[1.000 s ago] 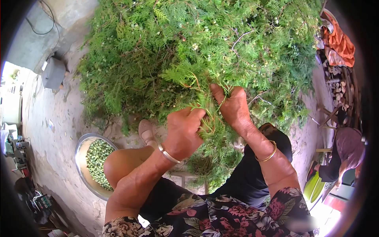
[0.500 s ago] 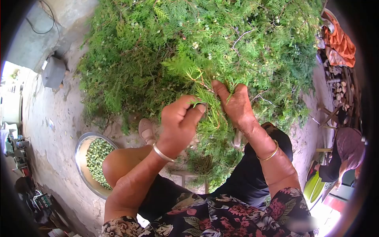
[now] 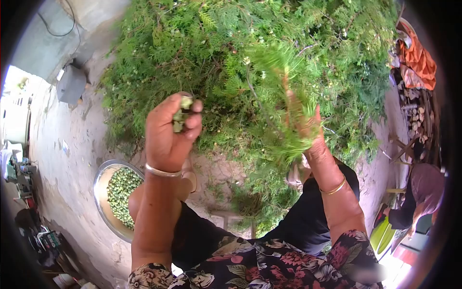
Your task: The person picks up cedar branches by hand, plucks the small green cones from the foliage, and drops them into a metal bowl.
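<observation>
My left hand [image 3: 168, 132] is raised at left of centre, its fingers curled round several small green cones [image 3: 179, 118] that show in the palm. To the right, my right hand [image 3: 305, 123] holds a leafy green sprig [image 3: 284, 72], blurred by motion, with fronds hanging over the fingers. Behind both hands lies a large heap of green branches [image 3: 192, 43]. A metal basin [image 3: 99, 204] with many green cones in it stands on the floor at lower left, beside my knee.
A grey box-like object [image 3: 71, 85] stands by the wall at upper left. At right are an orange cloth [image 3: 417, 58], stacked firewood [image 3: 416, 118] and another person [image 3: 423, 192], partly seen. Dark tools or machine parts [image 3: 48, 241] lie at lower left.
My left hand has moved left, away from the sprig, and its palm now shows cones. My right hand has shifted slightly right and down with the sprig.
</observation>
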